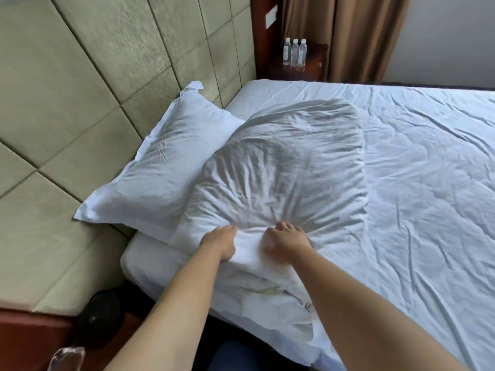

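**Both hands bunch the cover of a pillow on the bed**

The pillow (281, 167) lies on the bed (428, 183), near its head end and close to the edge where the person stands. It sits in the middle of the view and stretches away toward 12 o'clock. Its white cover is creased, and the folds fan out from the two hands.

The left hand (221, 243) is at the pillow's near edge, toward 7 o'clock from the pillow's middle. Its grip is closed: the fingers curl down into the cloth and pinch a fold of it. The right hand (285, 238) is just beside it, at 6 o'clock from the pillow's middle. Its grip is closed too, with bent fingers digging into the cover and gathering it. A ridge of bunched cloth rises between the two hands.

Below the hands, toward 6 o'clock, the loose end of the cover (267, 295) lies crumpled over the edge of the bed.

A second pillow (166, 167) lies at 9 o'clock from the first, touching it, its far side against the padded headboard (80, 89). At 12 o'clock, well apart, three water bottles (294, 52) stand upright side by side on a dark nightstand (313, 68), with a brown curtain (348, 36) just beside it at 1 o'clock.
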Demonstrator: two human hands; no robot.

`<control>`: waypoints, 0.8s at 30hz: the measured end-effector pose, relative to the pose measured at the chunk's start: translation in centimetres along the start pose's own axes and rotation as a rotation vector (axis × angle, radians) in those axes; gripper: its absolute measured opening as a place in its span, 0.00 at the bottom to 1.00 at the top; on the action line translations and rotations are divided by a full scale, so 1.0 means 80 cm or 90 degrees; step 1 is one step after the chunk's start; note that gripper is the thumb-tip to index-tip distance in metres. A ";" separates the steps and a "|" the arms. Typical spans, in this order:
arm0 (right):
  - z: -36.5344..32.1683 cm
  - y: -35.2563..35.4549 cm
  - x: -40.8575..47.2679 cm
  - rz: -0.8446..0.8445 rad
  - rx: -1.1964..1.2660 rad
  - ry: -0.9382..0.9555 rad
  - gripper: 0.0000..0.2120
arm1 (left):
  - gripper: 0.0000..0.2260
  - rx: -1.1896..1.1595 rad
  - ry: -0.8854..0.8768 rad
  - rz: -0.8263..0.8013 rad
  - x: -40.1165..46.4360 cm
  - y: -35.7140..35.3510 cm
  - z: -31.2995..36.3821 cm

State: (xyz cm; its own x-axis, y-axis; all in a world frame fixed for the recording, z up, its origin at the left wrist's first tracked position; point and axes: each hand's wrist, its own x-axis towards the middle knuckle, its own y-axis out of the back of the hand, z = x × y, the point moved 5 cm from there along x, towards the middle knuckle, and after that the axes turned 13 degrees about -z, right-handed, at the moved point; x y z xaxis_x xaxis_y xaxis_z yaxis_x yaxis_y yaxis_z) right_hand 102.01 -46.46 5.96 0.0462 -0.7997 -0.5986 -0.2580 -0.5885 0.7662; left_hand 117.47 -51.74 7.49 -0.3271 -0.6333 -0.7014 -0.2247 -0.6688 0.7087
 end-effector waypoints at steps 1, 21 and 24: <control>-0.004 0.008 0.003 0.008 -0.010 0.008 0.26 | 0.27 -0.005 0.009 0.002 0.000 0.006 -0.011; -0.229 0.176 0.294 -0.053 0.007 0.067 0.29 | 0.20 -0.095 0.100 0.016 0.185 0.179 -0.295; -0.252 0.182 0.349 -0.074 0.042 0.048 0.28 | 0.29 -0.084 0.123 -0.008 0.223 0.194 -0.331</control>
State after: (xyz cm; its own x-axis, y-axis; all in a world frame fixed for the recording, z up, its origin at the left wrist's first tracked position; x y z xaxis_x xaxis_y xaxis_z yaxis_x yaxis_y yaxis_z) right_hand 118.98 -79.73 5.13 0.1514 -0.7351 -0.6608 -0.3099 -0.6701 0.6745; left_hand 132.45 -83.74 3.91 -0.1408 -0.6791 -0.7204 -0.1017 -0.7139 0.6928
